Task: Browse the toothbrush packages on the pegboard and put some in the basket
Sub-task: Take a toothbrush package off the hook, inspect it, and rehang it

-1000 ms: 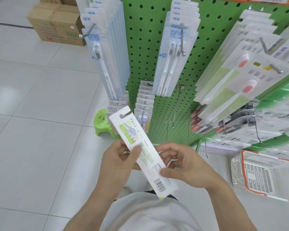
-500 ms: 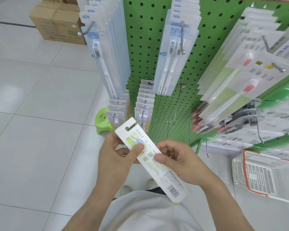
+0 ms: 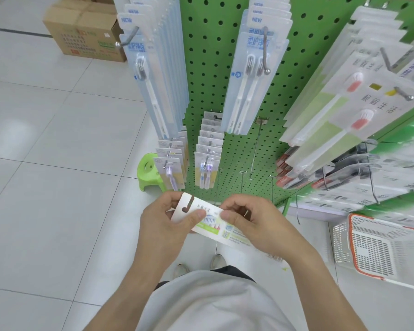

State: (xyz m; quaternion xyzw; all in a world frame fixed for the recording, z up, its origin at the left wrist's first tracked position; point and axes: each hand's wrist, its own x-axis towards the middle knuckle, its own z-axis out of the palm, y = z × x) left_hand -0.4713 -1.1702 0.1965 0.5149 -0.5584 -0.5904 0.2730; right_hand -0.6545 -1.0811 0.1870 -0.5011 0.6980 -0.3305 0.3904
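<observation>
Bright even light, floor (image 3: 46,163) glare, blurred stretched right edge

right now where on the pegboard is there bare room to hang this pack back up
Free: the bare hook on the green pegboard, between the small purple-brush packs and the red-brush packs, plus short bare hooks below it. Crowded: the upper blue packs and the right-hand rows. Both hands hold the toothbrush package.

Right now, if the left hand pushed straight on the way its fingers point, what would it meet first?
Probably the right hand: the left hand points right across the package that both hold. Depth is unclear, so it might pass just beyond it.
</observation>
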